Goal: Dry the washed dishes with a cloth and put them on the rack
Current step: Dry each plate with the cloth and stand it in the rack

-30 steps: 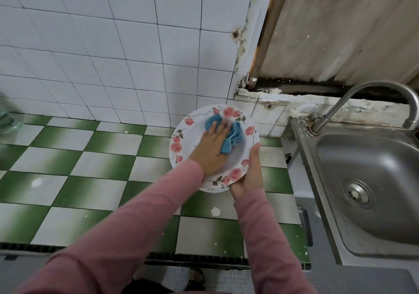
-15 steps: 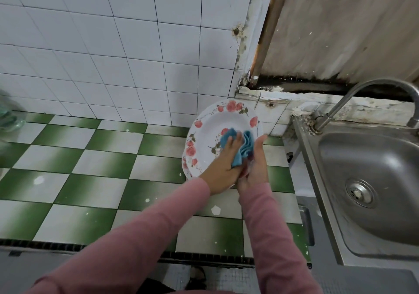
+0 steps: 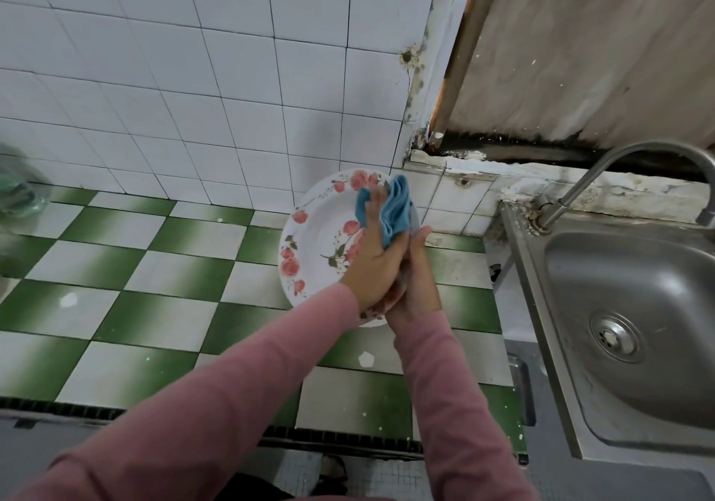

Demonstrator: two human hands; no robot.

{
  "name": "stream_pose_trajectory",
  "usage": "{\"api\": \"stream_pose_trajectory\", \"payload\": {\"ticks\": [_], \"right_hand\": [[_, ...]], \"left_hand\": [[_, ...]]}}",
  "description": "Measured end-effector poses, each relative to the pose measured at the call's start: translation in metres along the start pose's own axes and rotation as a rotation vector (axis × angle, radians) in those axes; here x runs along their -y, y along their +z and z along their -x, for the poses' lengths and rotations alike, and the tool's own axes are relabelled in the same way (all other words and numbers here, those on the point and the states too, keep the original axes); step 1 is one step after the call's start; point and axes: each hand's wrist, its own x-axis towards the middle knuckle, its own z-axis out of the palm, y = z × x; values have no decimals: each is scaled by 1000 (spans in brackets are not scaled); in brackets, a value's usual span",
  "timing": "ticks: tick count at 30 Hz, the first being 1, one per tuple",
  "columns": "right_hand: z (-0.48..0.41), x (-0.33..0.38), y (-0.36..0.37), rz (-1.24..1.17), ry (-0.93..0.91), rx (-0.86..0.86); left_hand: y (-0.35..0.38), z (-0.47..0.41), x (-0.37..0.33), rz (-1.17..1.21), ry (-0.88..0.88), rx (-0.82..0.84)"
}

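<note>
A white plate (image 3: 321, 237) with pink rose prints is held up on its edge above the green and white tiled counter (image 3: 154, 268), its face turned left. My left hand (image 3: 375, 264) holds a blue cloth (image 3: 396, 210) against the plate's upper right rim, and the cloth bunches over that rim. My right hand (image 3: 418, 284) grips the plate's lower right edge from behind, thumb pointing up. The plate's lower right part is hidden by both hands. No rack is in view.
A steel sink (image 3: 619, 268) with a curved tap (image 3: 619, 160) sits to the right of the counter. A greenish glass object (image 3: 19, 191) stands at the far left edge. White wall tiles rise behind the counter.
The plate has tipped from facing me to standing nearly on edge. My left hand and the cloth moved from the plate's middle up to its upper right rim.
</note>
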Motion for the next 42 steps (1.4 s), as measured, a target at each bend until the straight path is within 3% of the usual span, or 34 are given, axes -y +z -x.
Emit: {"api": "stream_pose_trajectory", "payload": {"ticks": [4,8,10,12,14,16,18,22,28,30,34,39,42], "right_hand": [[9,5,2,61,49,79],[7,10,0,41,5,72],[7,13,-4,29,37,85],[9,13,-6,25,45,82],[7,14,-9,-44,2,78],[8,20,-12,-103,-50,71],[7,25,-19,-112,-114,41],[0,21,-33,-54,-177,-91],[6,19,-17,-118,-59,-118],[9,18,-10,-152,-76,-75],[14,9,-9,-265,-35,54],[13,12,-18,-341,-66,104],[14,20,-20,-318,-109,59]], "left_hand": [[-24,-37,5,-211,74,-126],[-13,-20,15,-341,246,85],[-19,-27,27,-570,315,87],[-35,-37,34,-829,222,7],[-50,-38,41,-943,45,-41],[-57,-27,50,-1002,-5,25],[-56,-11,55,-948,-27,174],[-32,33,55,-606,-127,408],[2,40,8,-159,40,361],[3,26,-2,-317,109,361],[-21,-14,-4,-934,300,268],[-53,-28,29,-1195,135,237],[-54,-10,34,-1163,52,331]]}}
